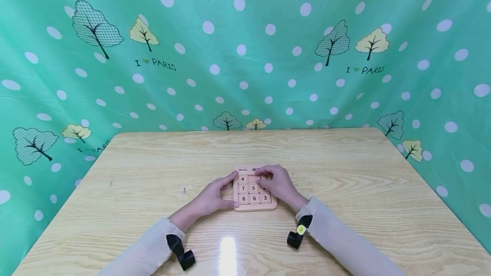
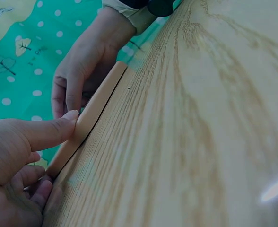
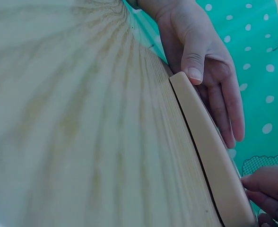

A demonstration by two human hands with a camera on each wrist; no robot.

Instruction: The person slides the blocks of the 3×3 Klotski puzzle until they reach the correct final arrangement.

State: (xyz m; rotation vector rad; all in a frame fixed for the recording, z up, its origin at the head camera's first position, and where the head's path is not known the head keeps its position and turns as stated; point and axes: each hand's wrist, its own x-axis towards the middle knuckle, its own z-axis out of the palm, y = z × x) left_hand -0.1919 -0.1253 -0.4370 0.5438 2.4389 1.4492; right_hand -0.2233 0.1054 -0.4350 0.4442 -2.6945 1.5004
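Note:
A pink number sliding puzzle [image 1: 255, 208] lies flat on the table, with square tiles such as 4, 7, 5, 8, 6 and 3 showing. My left hand [image 1: 209, 199] holds its left side, the thumb at the near corner and the fingers spread toward the far one. In the left wrist view the left thumb [image 2: 54, 132] presses the puzzle's side wall [image 2: 94, 106]. Over the upper right tiles, my right hand [image 1: 278, 182] has its thumb and index fingertips down at the 1 tile [image 1: 261, 178], beside a gap in the top row. This hand partly covers the right column.
Wood-grained table [image 1: 153, 161] surrounds the puzzle. Behind it hangs a green dotted cloth [image 1: 245, 76] printed with trees. Black straps, the left strap [image 1: 180, 252] and the right strap [image 1: 299, 231], hang from the wrists close over the table.

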